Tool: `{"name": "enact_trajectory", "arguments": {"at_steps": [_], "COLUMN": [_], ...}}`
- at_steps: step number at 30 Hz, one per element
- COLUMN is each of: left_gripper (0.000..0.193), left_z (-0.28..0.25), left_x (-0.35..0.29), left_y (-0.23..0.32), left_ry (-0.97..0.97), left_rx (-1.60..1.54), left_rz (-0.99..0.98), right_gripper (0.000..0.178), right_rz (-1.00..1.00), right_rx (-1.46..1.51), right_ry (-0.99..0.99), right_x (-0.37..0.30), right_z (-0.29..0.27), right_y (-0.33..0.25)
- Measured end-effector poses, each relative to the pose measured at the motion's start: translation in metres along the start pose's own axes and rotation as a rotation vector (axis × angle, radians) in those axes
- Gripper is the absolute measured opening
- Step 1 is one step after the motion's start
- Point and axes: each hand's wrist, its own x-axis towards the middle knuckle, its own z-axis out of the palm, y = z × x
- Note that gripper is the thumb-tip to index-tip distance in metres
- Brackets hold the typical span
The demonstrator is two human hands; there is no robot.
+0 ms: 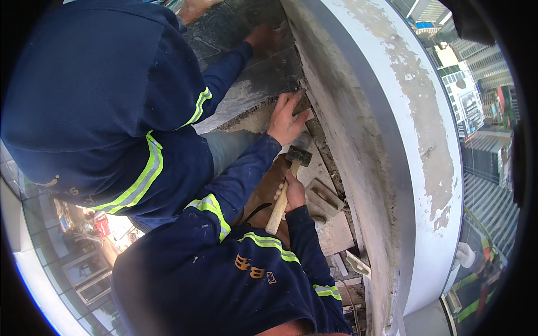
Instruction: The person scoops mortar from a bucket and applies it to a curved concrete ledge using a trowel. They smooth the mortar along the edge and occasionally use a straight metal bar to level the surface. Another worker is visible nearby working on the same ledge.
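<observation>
So the hammer [282,200] is right in the middle of things, above the dusty ground at the foot of a curved wall [358,112]. Its handle is smooth-looking pale wood, the head a chunky dark block, scuffed on top. Long axis runs on a steep slant: head up and slightly right, away from the wearer, butt down-left toward their chest. The right hand [295,194] is wrapped tight around the handle, just below the head. The left hand [286,120] reaches toward the wall's base, fingers bent; can't tell if it's gripping the small pale piece [309,115] by the fingertips. The wall is rough, stained grey inside, with flaky white paint [408,84] on top. Dark slabs [224,33] lie further up, near a co-worker's hand [264,39], and a dusty pale board [336,234] lies below the hammer hand.
</observation>
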Motion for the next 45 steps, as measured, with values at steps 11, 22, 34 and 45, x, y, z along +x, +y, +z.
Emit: {"name": "enact_trajectory", "arguments": {"at_steps": [11,22,34,45], "left_gripper": [0.045,0.046,0.048,0.047], "left_z": [-0.024,-0.058,-0.08,-0.094], "left_x": [-0.018,-0.031,-0.032,-0.054], "left_y": [0.02,0.029,0.026,0.04], "left_ry": [-0.024,0.062,0.063,0.064], "left_rx": [0.004,0.039,0.05,0.031], "left_rz": [0.043,0.078,0.04,0.075], "right_gripper": [0.031,0.026,0.032,0.029], "right_rz": [0.182,0.115,0.249,0.141], "right_rx": [0.319,0.42,0.532,0.554], "right_ry": [-0.325,-0.267,-0.312,-0.302], "right_x": [-0.021,-0.074,-0.045,-0.081], "right_z": [-0.049,-0.105,-0.057,-0.064], "right_y": [0.011,0.023,0.027,0.021]}}
